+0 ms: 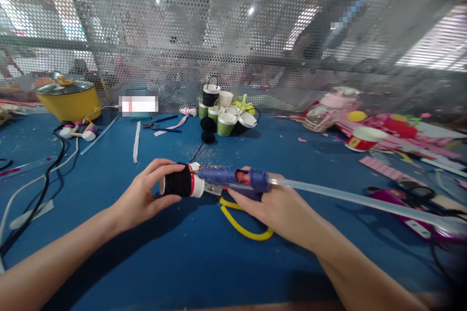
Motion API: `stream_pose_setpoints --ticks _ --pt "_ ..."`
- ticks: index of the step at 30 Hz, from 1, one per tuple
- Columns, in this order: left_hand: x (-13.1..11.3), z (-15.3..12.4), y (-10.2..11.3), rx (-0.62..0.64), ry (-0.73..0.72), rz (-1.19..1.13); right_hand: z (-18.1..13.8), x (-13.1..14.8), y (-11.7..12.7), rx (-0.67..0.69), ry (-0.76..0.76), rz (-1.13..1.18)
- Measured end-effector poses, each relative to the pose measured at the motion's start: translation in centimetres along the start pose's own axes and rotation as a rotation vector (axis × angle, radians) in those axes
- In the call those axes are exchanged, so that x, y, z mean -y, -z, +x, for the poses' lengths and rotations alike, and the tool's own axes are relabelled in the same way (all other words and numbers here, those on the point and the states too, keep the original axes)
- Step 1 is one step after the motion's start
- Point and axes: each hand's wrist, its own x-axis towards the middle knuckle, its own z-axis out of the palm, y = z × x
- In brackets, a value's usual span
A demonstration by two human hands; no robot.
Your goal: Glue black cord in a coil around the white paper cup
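Observation:
My left hand (146, 192) grips a small paper cup (198, 187) lying on its side, its body wrapped in black yarn (177, 181) with a red and white band bare near the right end. In my right hand (282, 209) is a blue hot glue gun (229, 176), its tip at the cup's bare band. A long clear glue stick (339, 194) sticks out of the gun's back. Yellow-handled scissors (248, 234) lie partly hidden under my right hand. From a black yarn ball (208, 136) a strand runs toward the cup.
Several yarn-wrapped little buckets (226, 121) stand at the back middle. A yellow pot (69, 102) and cables (47, 175) are on the left. A paper cup (365, 138), pink strips (394, 172) and a purple object (401, 209) lie right. Perforated metal (233, 34) walls the back.

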Motion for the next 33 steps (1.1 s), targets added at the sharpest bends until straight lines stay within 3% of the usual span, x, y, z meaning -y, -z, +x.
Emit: stream_pose_setpoints --ticks 17,28,33 --pt "0.00 -0.29 -0.13 0.016 -0.123 0.034 -0.05 -0.52 -0.11 0.032 -0.066 0.048" --pt "-0.04 -0.34 -0.04 0.004 -0.098 0.010 -0.17 -0.43 0.18 0.064 -0.066 0.009" --pt "0.12 -0.26 -0.03 -0.010 -0.045 -0.050 -0.47 -0.58 -0.46 -0.017 -0.041 0.010"
